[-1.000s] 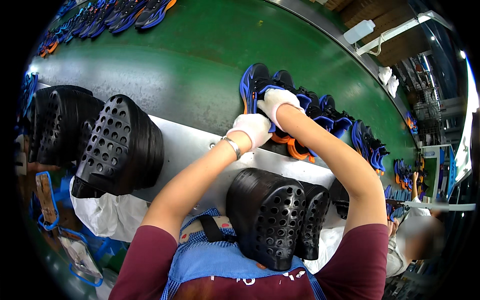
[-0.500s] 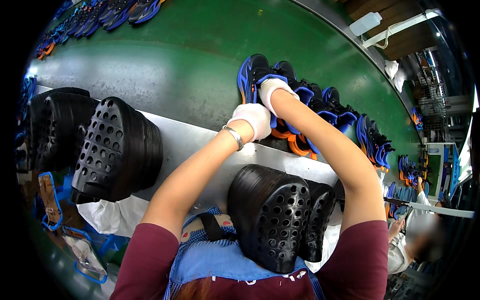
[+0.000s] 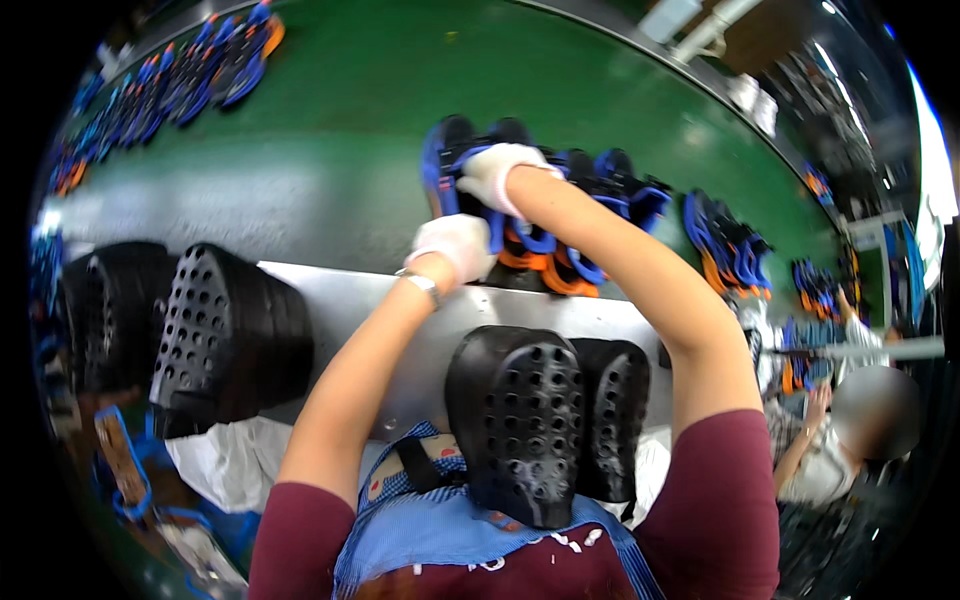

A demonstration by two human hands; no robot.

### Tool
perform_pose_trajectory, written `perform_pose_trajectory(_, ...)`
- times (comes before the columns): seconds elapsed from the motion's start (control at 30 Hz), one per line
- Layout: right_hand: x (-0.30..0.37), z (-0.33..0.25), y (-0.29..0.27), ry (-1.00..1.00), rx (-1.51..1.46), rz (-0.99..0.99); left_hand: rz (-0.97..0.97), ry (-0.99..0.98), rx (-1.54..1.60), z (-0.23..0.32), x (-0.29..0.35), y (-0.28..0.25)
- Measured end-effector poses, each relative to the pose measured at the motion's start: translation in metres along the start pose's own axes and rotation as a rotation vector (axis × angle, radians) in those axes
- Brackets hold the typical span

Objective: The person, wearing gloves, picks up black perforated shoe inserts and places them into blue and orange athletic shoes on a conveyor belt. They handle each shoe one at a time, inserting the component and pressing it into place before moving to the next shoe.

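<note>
I had a broad, glossy green work surface (image 3: 350,100) filling most of my view, stretching beyond a long, flat silver metal ledge (image 3: 345,310). On the ledge's near side were the wearer's maroon sleeves (image 3: 725,490) and blue checked apron (image 3: 430,530). At the ledge's left end I saw a bulky black block with rows of round holes (image 3: 235,340), and farther left a darker holed block (image 3: 110,310). On its near side, between the forearms, stood a wide black holed block (image 3: 525,420) and a narrow black holed block (image 3: 615,420). Past the ledge's right end was a co-worker in a pale top (image 3: 825,465). Far beyond its left end ran a slanting row of black-and-blue shoes (image 3: 235,65); just beyond its middle sat a tight group of black, blue and orange shoes (image 3: 622,175). The black shoe with blue sides (image 3: 450,145) under the hands was the leftmost there, toe pointing away from the ledge. The white-gloved right hand (image 3: 500,180) lay over that shoe's upper; the white-gloved left hand (image 3: 455,245), with a silver bracelet (image 3: 420,286) at its wrist, was against the heel end, nearest the ledge. Both hands' fingers looked bent, but through the motion blur I could not tell whether they gripped.
</note>
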State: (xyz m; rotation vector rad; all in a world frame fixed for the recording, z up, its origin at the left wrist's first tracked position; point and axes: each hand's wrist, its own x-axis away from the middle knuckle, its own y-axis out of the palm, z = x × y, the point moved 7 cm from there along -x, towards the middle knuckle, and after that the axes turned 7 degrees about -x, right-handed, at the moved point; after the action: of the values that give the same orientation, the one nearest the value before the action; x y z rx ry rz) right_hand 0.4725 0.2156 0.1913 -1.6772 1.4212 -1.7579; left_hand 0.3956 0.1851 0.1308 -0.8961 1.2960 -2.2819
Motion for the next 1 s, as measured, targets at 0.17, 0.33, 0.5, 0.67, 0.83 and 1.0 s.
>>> perform_pose_trajectory(0.17,0.095,0.019,-0.027,-0.318,0.046,0.205,0.136,-0.01,0.016,-0.013,0.011,0.003)
perform_pose_trajectory(0.33,0.259,0.149,-0.072,-0.175,-0.081,0.903,0.209,0.047,-0.048,-0.012,0.007,0.009)
perform_pose_trajectory(0.5,0.391,0.299,-0.036,0.376,-0.102,1.148,0.325,0.046,-0.138,-0.01,0.025,-0.006)
perform_pose_trajectory(0.67,0.425,0.363,0.051,0.637,-0.223,1.083,0.474,-0.015,-0.128,-0.029,0.029,-0.015)
perform_pose_trajectory(0.83,0.412,0.364,0.085,0.779,-0.142,1.035,0.399,-0.046,-0.14,-0.025,0.036,-0.024)
perform_pose_trajectory(1.0,0.413,0.359,0.086,0.786,-0.036,1.07,0.421,-0.062,-0.115,-0.031,0.038,-0.02)
